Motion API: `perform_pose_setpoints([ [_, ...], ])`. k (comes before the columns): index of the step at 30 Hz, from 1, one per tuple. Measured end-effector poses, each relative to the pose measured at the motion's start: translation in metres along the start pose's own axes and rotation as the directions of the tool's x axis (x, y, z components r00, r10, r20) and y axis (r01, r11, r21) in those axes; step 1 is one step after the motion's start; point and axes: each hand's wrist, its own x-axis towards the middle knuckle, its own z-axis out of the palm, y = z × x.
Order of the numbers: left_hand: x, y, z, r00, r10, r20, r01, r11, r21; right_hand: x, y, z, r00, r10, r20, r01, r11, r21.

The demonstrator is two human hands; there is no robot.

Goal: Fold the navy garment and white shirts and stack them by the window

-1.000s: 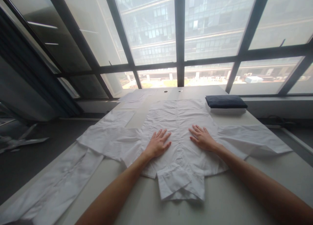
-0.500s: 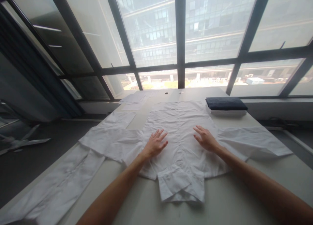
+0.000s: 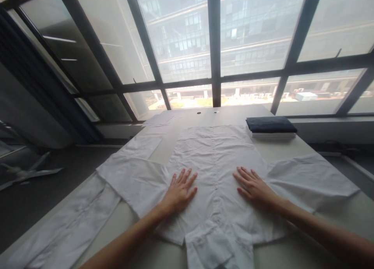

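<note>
A white button-up shirt (image 3: 216, 156) lies front up on the table, its collar end toward me and its sleeves spread out to both sides. The button placket runs down its middle, and shallow creases cross the cloth. Flat on the left half of the shirt rests my left hand (image 3: 179, 189), fingers spread. My right hand (image 3: 254, 185) lies on the other half, palm down with its fingers stretched out. Neither hand grips the cloth. The collar part (image 3: 219, 245) sticks out at the near edge and is cut off at the bottom of the picture.
On the right stands a folded stack with a dark navy cloth (image 3: 271, 125) on top of white pieces. More white garments (image 3: 73, 222) lie along the left side of the pale table (image 3: 292, 144). Behind it is a large window (image 3: 181, 47), with a dark curtain (image 3: 43, 82) at left.
Both hands have slid toward me and a little apart over the shirt. The shirt has shifted nearer with them, its collar end now reaching the picture's bottom edge.
</note>
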Motion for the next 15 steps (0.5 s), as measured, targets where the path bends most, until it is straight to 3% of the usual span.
perform_pose_setpoints([
  [4, 0.007, 0.006, -0.012, 0.999, -0.032, 0.031, 0.033, 0.999, -0.021, 0.009, -0.011, -0.014, 0.993, 0.059, -0.100, -0.023, 0.944, 0.329],
  [6, 0.033, 0.016, -0.019, 0.999, -0.043, -0.032, 0.042, 0.998, -0.041, 0.037, -0.018, -0.025, 0.983, 0.124, -0.138, -0.013, 0.789, 0.615],
  [7, 0.049, 0.023, -0.022, 0.996, -0.051, -0.067, 0.047, 0.997, -0.059, 0.055, -0.023, -0.030, 0.981, 0.144, -0.127, 0.004, 0.647, 0.762],
  [9, 0.083, 0.041, -0.024, 0.990, -0.072, -0.125, 0.058, 0.993, -0.107, 0.094, -0.032, -0.034, 0.985, 0.164, -0.054, 0.014, 0.237, 0.971],
  [11, 0.112, 0.057, -0.019, 0.981, -0.077, -0.177, 0.053, 0.989, -0.137, 0.132, -0.040, -0.030, 0.981, 0.193, 0.014, 0.012, -0.134, 0.991],
  [13, 0.131, 0.068, -0.011, 0.979, -0.079, -0.187, 0.052, 0.988, -0.144, 0.162, -0.043, -0.021, 0.961, 0.261, 0.098, 0.008, -0.376, 0.927],
  [15, 0.140, 0.072, -0.001, 0.982, -0.072, -0.176, 0.049, 0.990, -0.131, 0.181, -0.037, -0.009, 0.921, 0.335, 0.198, 0.009, -0.527, 0.850],
])
